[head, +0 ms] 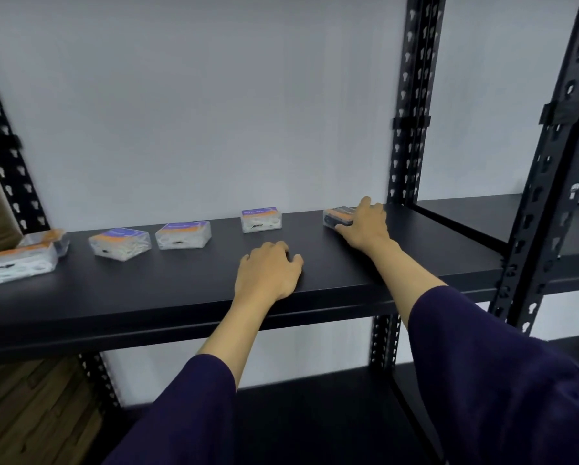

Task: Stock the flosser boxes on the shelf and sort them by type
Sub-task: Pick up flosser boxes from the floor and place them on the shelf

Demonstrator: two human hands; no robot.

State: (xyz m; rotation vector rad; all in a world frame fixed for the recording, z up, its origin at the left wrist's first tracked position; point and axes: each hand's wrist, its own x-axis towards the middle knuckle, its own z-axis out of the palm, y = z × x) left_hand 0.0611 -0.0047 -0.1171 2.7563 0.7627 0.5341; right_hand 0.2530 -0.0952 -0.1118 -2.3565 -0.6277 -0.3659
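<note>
Several clear flosser boxes with purple and orange labels lie on the black shelf [415,256]. One white-filled box [261,219] sits near the back middle, and two more, box [183,234] and box [120,244], lie to its left. A pair of boxes [18,261] rests at the far left edge. A dark-filled flosser box [337,216] lies at the back right, and my right hand [365,226] grips its right end. My left hand [268,268] rests on the shelf in front of the middle box, fingers loosely curled, holding nothing.
Black perforated uprights [412,105] stand at the shelf's right rear, with another upright [556,156] nearer on the right. A lower shelf [315,414] lies beneath. A second shelf bay [476,213] continues to the right. Wood-look panelling [29,407] is at the lower left.
</note>
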